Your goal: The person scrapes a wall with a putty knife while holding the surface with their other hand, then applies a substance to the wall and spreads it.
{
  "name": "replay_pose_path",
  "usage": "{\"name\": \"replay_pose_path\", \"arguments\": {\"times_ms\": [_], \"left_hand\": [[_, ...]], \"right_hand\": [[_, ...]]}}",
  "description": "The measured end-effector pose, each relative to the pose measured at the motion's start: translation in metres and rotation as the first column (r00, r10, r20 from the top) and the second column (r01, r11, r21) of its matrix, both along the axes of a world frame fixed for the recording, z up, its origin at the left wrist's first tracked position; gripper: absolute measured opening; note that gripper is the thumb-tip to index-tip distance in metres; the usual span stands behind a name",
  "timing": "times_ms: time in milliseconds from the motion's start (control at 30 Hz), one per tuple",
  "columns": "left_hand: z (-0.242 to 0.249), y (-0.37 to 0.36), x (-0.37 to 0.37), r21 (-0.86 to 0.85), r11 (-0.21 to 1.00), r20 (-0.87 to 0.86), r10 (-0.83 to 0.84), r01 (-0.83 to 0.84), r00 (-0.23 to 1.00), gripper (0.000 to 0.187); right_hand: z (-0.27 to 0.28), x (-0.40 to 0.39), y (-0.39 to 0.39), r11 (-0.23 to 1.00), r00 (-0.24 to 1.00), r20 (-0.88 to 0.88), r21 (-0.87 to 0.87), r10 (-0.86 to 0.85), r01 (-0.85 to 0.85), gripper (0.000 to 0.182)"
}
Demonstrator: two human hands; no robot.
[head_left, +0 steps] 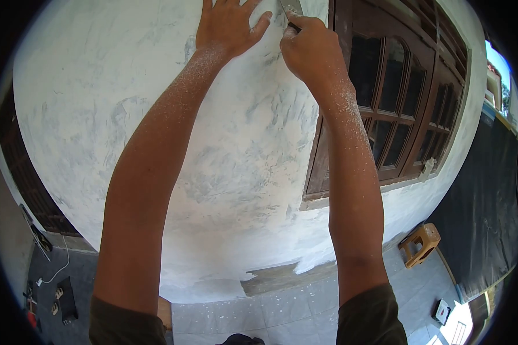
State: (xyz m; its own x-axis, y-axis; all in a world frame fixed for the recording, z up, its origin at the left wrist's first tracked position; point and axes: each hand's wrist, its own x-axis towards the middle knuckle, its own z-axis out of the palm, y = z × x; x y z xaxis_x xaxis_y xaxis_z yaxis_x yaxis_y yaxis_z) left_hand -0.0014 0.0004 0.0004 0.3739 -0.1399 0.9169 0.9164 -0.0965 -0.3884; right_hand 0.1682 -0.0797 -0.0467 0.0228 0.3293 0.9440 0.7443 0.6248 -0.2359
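Note:
My left hand rests against the patchy white wall near the top of the view, its fingers spread and partly cut off by the frame edge. To its right, my right hand is closed around the dark handle of a putty knife. The metal blade points up along the wall beside the window frame, and its tip is out of view. White dust and flakes cover both wrists and forearms. Grey smears and rough marks show across the wall.
A brown wooden window with glass panes adjoins the wall on the right. Below it stand a plastic stool and a small box-like object. White flakes lie on the grey tiled floor. A white cable runs at lower left.

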Motion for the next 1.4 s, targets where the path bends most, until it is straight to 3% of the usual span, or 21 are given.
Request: {"name": "replay_pose_path", "arguments": {"times_ms": [200,367,433,567,733,967,1100,1267,1400], "left_hand": [[-0.004,0.0,0.0,0.006,1.0,0.006,-0.015,0.015,1.0,0.06],[-0.003,-0.003,0.001,0.009,0.999,-0.002,-0.034,0.034,0.999,0.06],[-0.002,-0.003,0.0,0.021,0.999,-0.01,-0.03,0.03,1.0,0.06],[-0.005,-0.001,0.0,0.014,0.999,-0.005,-0.03,0.03,1.0,0.06],[-0.002,-0.003,0.0,0.013,1.0,-0.001,-0.025,0.025,1.0,0.06],[-0.002,-0.002,0.001,0.01,1.0,0.013,-0.009,0.009,1.0,0.059],[-0.002,-0.002,0.0,0.015,1.0,-0.002,0.008,-0.008,1.0,0.06],[-0.002,-0.003,0.0,-0.01,1.0,0.0,-0.018,0.018,1.0,0.06],[-0.003,-0.002,0.0,0.007,1.0,0.01,-0.015,0.015,1.0,0.06]], "right_hand": [[-0.023,0.004,-0.003,0.998,0.998,0.024,-0.028,-0.053,0.054,0.038],[0.0,0.006,-0.003,0.999,1.0,0.017,-0.046,-0.011,0.012,0.038],[0.002,0.005,-0.006,0.995,0.998,0.009,-0.077,-0.07,0.07,0.038],[-0.019,0.009,-0.003,1.0,0.999,0.042,0.006,-0.027,0.027,0.038],[0.003,0.002,0.0,1.0,1.0,0.012,0.0,-0.01,0.01,0.039],[-0.023,0.007,-0.004,0.993,0.998,0.012,-0.103,-0.063,0.064,0.038],[0.005,0.005,0.003,1.0,1.0,-0.005,-0.02,-0.023,0.023,0.038],[-0.02,0.007,-0.007,0.998,1.0,0.005,-0.047,-0.028,0.028,0.037],[-0.006,0.004,0.003,1.0,1.0,0.003,0.002,-0.008,0.008,0.036]]}}
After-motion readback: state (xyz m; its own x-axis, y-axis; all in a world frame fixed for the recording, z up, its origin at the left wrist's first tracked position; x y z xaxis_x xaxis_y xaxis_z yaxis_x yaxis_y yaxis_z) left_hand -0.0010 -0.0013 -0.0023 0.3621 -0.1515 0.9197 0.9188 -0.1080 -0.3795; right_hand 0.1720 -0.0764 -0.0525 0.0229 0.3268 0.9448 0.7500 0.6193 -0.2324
